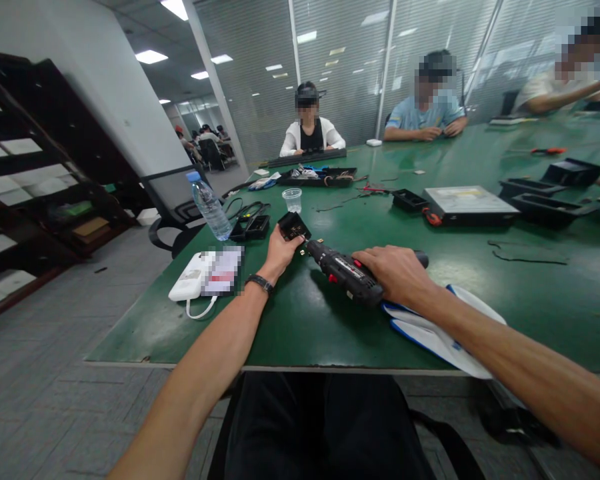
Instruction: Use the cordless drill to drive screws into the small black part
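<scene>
My left hand [281, 250] grips a small black box-shaped part [292, 227] with metal contacts on its face, tilted above the table. In my right hand [397, 268] is a black cordless screwdriver [347, 267] with red buttons. Its tip meets or nearly meets the lower right edge of the black part, beside my left thumb; I cannot tell if it touches a screw. Small brass-coloured pieces [303, 253] lie on the table close to the tip. Under my right forearm are white and blue gloves or cloth [430, 333].
On the green table [145, 333] stand a water bottle [210, 207], a clear plastic cup [293, 200] and a white power bank [187, 277] with a cable. To the right are a silver-topped metal box [473, 203] and black trays [547, 207]. Several people sit across the table.
</scene>
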Motion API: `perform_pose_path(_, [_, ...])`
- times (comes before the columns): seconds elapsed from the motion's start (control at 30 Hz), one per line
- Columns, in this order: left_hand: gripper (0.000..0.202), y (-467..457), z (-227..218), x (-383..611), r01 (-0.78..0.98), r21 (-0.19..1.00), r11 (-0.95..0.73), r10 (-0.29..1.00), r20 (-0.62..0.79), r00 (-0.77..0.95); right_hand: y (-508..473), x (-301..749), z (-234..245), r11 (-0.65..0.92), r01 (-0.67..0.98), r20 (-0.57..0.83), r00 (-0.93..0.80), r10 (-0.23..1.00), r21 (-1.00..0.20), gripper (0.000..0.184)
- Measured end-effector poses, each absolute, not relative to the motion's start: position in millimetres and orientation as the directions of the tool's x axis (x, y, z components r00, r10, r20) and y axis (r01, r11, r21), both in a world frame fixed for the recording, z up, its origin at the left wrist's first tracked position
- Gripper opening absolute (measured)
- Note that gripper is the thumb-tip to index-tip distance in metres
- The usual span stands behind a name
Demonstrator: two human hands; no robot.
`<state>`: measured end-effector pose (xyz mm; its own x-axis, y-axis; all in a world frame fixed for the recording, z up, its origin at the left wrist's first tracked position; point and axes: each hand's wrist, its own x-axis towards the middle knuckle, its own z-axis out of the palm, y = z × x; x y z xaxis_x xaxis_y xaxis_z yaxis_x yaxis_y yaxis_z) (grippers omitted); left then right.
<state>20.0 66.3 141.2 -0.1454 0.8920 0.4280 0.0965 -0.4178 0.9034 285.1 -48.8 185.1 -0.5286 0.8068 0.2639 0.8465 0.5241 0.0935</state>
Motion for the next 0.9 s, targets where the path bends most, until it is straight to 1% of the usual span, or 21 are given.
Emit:
perform_pose_path(0.23, [0.048, 64.3, 143.6, 21.4, 0.117, 0.898, -0.425, 0.886, 0.439, -0.148, -47.6, 285.8, 182.1, 0.528, 0.845, 0.273, -0.530, 0.803, 0.088, 0.036])
perform_pose_path(0.53, [0.049, 67.9, 140.1, 20.1, 0.085, 0.901, -0.426, 0.888, 0.434, -0.148, -47.7, 285.3, 181.9, 0.527, 0.844, 0.278, -0.532, 0.800, 0.096, 0.033])
perform_pose_path(0.73, [0.051, 69.8, 139.3, 19.5, 0.082, 0.903, -0.421, 0.891, 0.428, -0.148, -48.5, 285.1, 182.1, 0.533, 0.841, 0.287, -0.534, 0.795, 0.088, 0.036])
perform_pose_path(0.9, [0.051, 70.5, 138.9, 19.6, 0.096, 0.900, -0.426, 0.886, 0.436, -0.155, -47.7, 285.0, 181.9, 0.530, 0.841, 0.289, -0.536, 0.793, 0.105, 0.035])
